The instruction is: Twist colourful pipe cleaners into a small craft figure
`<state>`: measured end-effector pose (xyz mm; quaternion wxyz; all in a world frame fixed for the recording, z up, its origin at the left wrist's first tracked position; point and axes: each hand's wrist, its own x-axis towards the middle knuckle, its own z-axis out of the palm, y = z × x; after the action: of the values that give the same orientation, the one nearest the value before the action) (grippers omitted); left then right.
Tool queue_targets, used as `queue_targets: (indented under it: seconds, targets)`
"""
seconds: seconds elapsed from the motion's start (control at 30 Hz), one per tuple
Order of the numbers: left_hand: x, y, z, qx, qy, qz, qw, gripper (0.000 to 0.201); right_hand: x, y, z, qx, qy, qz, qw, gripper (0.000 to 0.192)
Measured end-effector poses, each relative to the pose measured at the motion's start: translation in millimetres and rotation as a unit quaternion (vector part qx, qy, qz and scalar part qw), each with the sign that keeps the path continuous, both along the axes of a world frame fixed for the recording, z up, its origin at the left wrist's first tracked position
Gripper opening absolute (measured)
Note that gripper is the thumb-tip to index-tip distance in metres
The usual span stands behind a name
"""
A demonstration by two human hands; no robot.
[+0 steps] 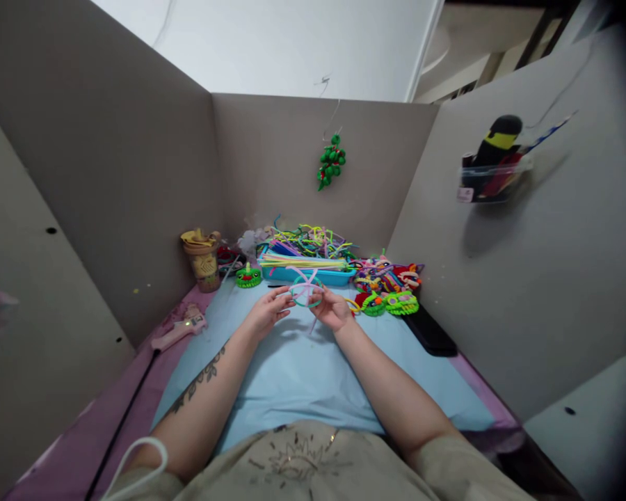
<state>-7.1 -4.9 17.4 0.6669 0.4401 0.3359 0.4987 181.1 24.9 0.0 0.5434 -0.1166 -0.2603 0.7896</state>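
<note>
Between my two hands, above the light blue cloth [297, 376], is a ring of pipe cleaners [307, 304], teal around the rim with pink-lilac stems crossing it. Several lilac ends stick up over the top, and one hangs below. My left hand [269, 310] pinches the ring's left side between thumb and fingers. On the other side, my right hand [334, 310] has its fingers closed on the right edge. Exactly where the stems join is too small to make out.
Behind my hands stands a blue tray [313, 277] heaped with pipe cleaners. Braided colourful pieces [386, 275] and a black flat case [430, 330] lie right. At left are a pink glue gun [180, 332], a cup [203, 261] and a green ornament [248, 277]. Grey panels surround the table.
</note>
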Motion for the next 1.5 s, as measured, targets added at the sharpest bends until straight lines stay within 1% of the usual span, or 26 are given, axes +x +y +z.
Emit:
queue_targets:
  seconds: [0.17,0.3,0.37,0.4,0.47,0.5,0.53,0.57,0.6,0.67,0.77,0.87,0.93,1.1,1.33,1.5]
  targets:
    - [-1,-1,1.4,-0.005,-0.009,-0.001,1.0,0.041,0,0,-0.7,-0.008,-0.003,-0.008,1.0,0.024]
    - [0,-1,-0.2,-0.004,-0.005,0.01,1.0,0.045,0,1,-0.9,0.001,-0.001,-0.009,1.0,0.022]
    - [2,3,-4.1,0.012,0.013,0.057,0.998,0.046,-1,1,-0.4,0.006,0.004,-0.006,1.0,0.022]
    - [2,4,-6.4,0.03,0.028,0.094,0.995,0.045,-1,1,-0.1,0.006,0.008,-0.008,1.0,0.022]
    - [5,7,-10.4,0.094,0.065,0.16,0.98,0.04,-3,1,0.2,-0.002,0.021,-0.022,1.0,0.021]
    - [6,7,-11.7,0.125,0.081,0.177,0.973,0.037,-3,2,0.2,-0.009,0.028,-0.034,0.999,0.02]
    - [8,6,-12.4,0.148,0.095,0.181,0.968,0.034,-4,2,0.0,-0.017,0.034,-0.046,0.998,0.02]
    - [9,4,-12.5,0.154,0.108,0.171,0.967,0.032,-6,2,-0.4,-0.024,0.038,-0.059,0.997,0.02]
    - [12,2,-12.2,0.144,0.117,0.157,0.97,0.032,-7,3,-1.0,-0.029,0.039,-0.069,0.996,0.019]
    - [16,-2,-11.1,0.09,0.12,0.113,0.982,0.036,-9,3,-2.6,-0.033,0.036,-0.078,0.996,0.02]
    - [21,-7,-10.6,0.032,0.07,0.061,0.995,0.035,-12,2,-5.1,-0.024,0.029,-0.064,0.997,0.023]
    - [24,-8,-11.9,0.023,0.022,0.025,0.999,0.03,-14,1,-6.8,-0.007,0.015,-0.044,0.999,0.027]
    - [24,-8,-12.8,0.019,0.003,0.022,1.0,0.027,-15,0,-7.0,-0.01,0.013,-0.031,0.999,0.027]
    - [22,-8,-12.5,0.004,-0.02,0.018,1.0,0.023,-14,-2,-5.6,-0.05,0.048,-0.011,0.998,0.026]
    - [22,-9,-12.2,-0.035,-0.02,0.0,0.999,0.025,-15,-5,-4.6,-0.048,0.049,-0.007,0.998,0.027]
    - [21,-10,-12.8,-0.036,-0.029,-0.008,0.999,0.026,-17,-7,-4.0,-0.039,0.055,0.013,0.998,0.029]
